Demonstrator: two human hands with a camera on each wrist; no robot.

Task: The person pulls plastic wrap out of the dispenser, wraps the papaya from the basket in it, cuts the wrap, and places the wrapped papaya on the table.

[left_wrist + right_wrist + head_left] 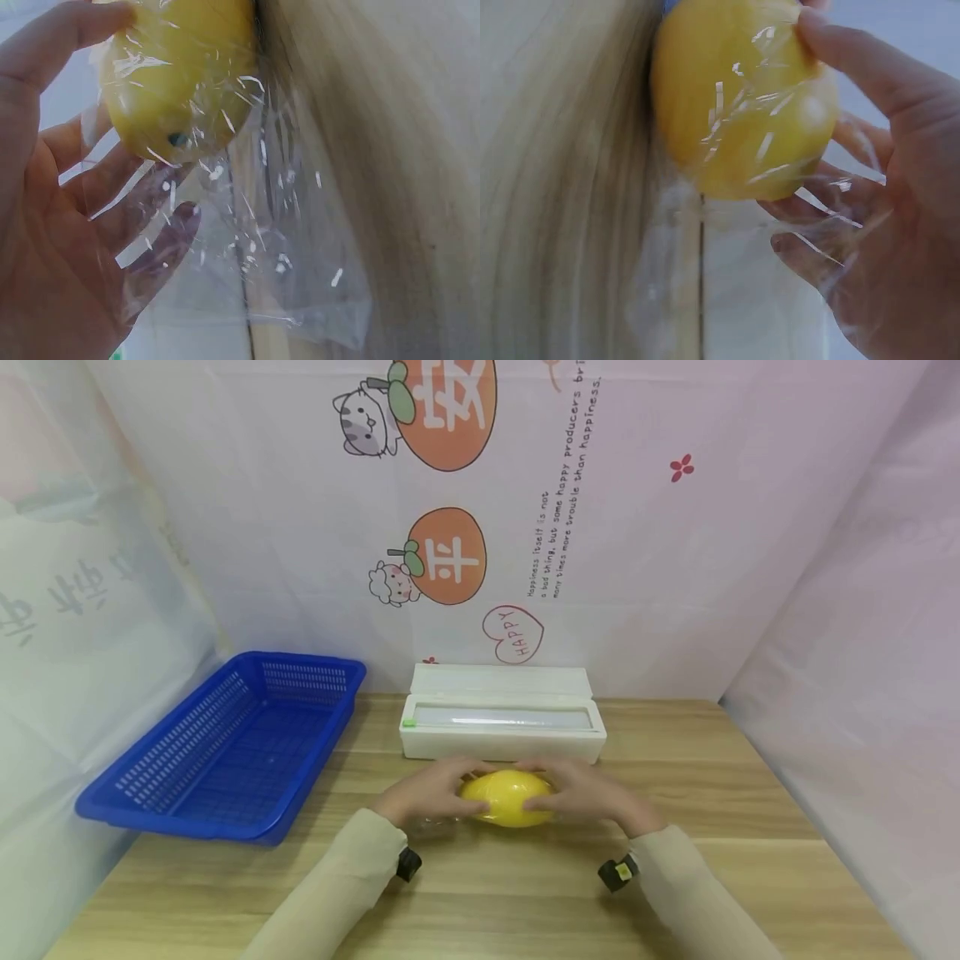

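Observation:
A glossy yellow lemon-shaped fruit (pixel 508 797) lies sideways between my two hands, low over the wooden table. Clear cling film (pixel 307 277) covers it, and loose crinkled film trails off both ends. My left hand (pixel 429 789) holds the left end, thumb on the near side and fingers round the far side. At the other end my right hand (pixel 588 789) grips it the same way, with film (pixel 656 277) hanging beside the palm. A small dark spot shows on the fruit's left end in the left wrist view.
A white cling film dispenser box (pixel 502 745) stands just behind the hands, its lid (pixel 501 680) raised and a roll inside. To the left sits a blue plastic basket (pixel 258 831). Printed cloth (pixel 637 568) walls the table at the back and sides.

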